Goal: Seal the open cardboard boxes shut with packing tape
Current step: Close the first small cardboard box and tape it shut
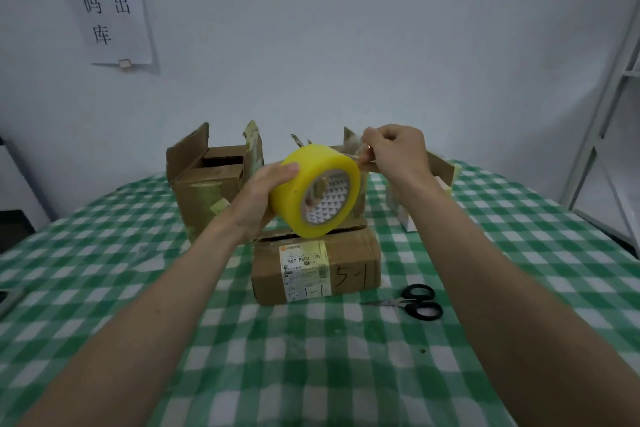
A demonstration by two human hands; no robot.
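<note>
Green-and-white checked cloth covers the table (311, 357), nearest the viewer.

Scissors (412, 302): black handles, blades shut, lying flat on the cloth just right of the front box.

Front box (315, 267): brown cardboard, low and squat, at the middle of the table. White shipping label on its near face, "5-1" handwritten in black beside the label and again across it. Top flaps folded down but gapped, no fresh tape visible across them.

Tape roll (315, 191): wide, yellow-tinted clear packing tape on a cardboard core printed with a grey triangle pattern. Held in the air above the front box, core facing the viewer.

Left hand (263, 194): grip wrapped round the roll's left side, thumb over the top edge.

Right hand (394, 152): grip pinching the loose end of the tape (363, 158) between thumb and fingertips, just off the roll's upper right.

Left box (211, 184): brown cardboard, behind the roll to the left, flaps standing open, old yellowed tape scraps on its flaps and sides.

Right box (440, 170): open flaps, mostly hidden behind the right hand and forearm.

Paper notice (104, 3): white sheet with black Chinese characters, on the wall at upper left.
</note>
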